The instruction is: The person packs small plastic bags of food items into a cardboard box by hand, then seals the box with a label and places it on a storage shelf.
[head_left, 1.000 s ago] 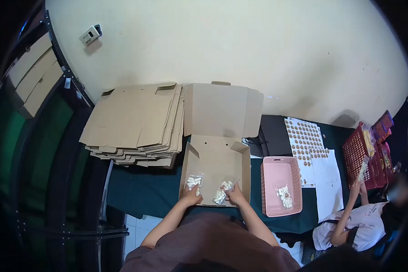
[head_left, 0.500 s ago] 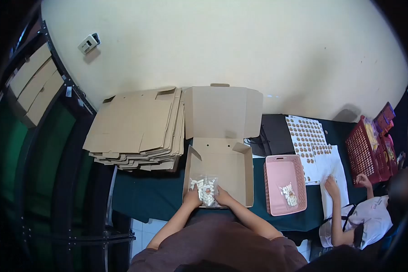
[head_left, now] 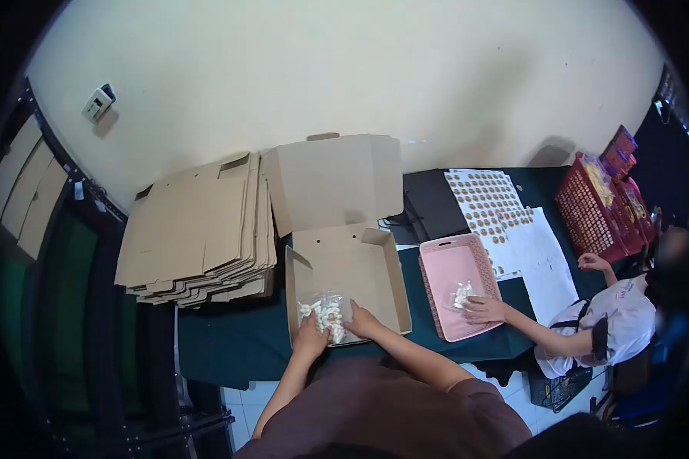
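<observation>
An open cardboard box [head_left: 383, 264] stands in front of me with its lid raised toward the wall. At its near left corner lies a clear plastic bag of small white pieces [head_left: 331, 312]. My left hand [head_left: 311, 338] has hold of the bag's near left side, its fingertips partly hidden against it. At the right edge of the same bag, my right hand [head_left: 363, 320] is closed on the plastic. Right of the box sits a pink basket [head_left: 450, 329] with a smaller bag of white pieces [head_left: 461, 295] inside.
A co-worker's hand [head_left: 486, 309] touches the smaller bag in the basket. Stacked flattened boxes [head_left: 187, 222] rise on the left. Sticker sheets [head_left: 478, 200], a black folder [head_left: 436, 206] and a red basket [head_left: 589, 206] with packets line the right side.
My view has swung to the right. The co-worker's hand has moved from the white paper onto the bag in the pink basket. Both my hands stay at the bag in the box.
</observation>
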Available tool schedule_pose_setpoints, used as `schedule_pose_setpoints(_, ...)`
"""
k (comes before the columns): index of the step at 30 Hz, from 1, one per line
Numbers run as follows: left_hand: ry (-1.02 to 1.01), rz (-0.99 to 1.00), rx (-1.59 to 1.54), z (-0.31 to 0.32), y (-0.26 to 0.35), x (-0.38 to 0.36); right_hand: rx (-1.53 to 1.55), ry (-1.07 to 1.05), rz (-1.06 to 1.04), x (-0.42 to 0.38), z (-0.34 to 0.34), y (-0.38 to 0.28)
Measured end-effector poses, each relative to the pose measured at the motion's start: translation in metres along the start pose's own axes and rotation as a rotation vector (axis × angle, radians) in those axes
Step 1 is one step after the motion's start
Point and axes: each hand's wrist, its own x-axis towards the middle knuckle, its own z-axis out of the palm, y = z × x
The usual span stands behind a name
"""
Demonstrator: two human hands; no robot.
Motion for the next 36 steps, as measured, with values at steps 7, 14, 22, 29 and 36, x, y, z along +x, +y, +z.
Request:
schedule_pose_setpoints(7, 0.158, 0.198, -0.153, -0.017, 0.054, -0.017, 0.016, 0.33, -0.158, -0.012, -0.028, 0.006)
schedule_pose_setpoints(14, 0.063, 0.41, -0.353, -0.002, 0.115, -0.012, 0.449, 0.561, -0.132, -0.052, -0.093, 0.027)
schedule_pose_setpoints(22, -0.336, 0.43, -0.608, 0.058, 0.189, -0.008, 0.424, 0.706, 0.0, -0.105, -0.133, 0.078)
schedule_pose_setpoints(29, -0.322, 0.819, -0.53, 0.14, 0.231, 0.0, -0.062, 0.839, 0.205, -0.137, -0.158, 0.154)
schedule_pose_setpoints(36, -1.016, -0.253, -0.934, 0.23, 0.236, 0.053, 0.023, 0.731, 0.379, -0.158, -0.156, 0.222)
